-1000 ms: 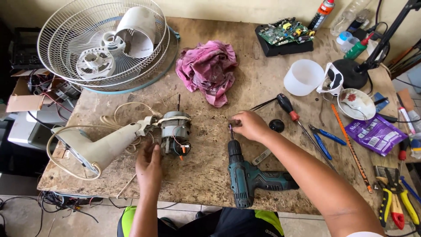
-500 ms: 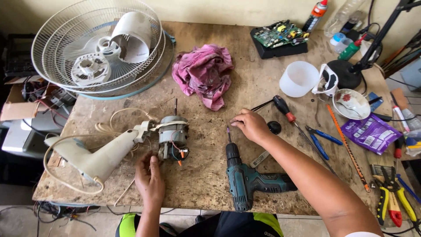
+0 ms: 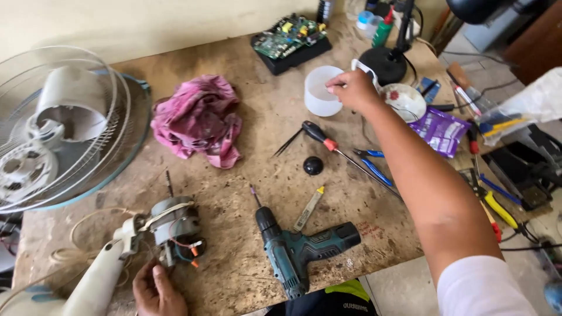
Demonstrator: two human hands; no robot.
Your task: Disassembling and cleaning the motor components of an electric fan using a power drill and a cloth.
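My left hand [image 3: 155, 291] rests at the near table edge with fingers loosely curled against the fan motor [image 3: 171, 229], steadying it on the worn workbench [image 3: 246, 193], while my right hand [image 3: 353, 89] reaches across to the white plastic cup [image 3: 321, 90], fingertips pinched together over its rim. Whether those fingertips clamp a small part cannot be determined, as anything there is too small to resolve. The cordless drill [image 3: 295, 248] lies idle between both arms; the fan guard [image 3: 58, 129] is cut off at left.
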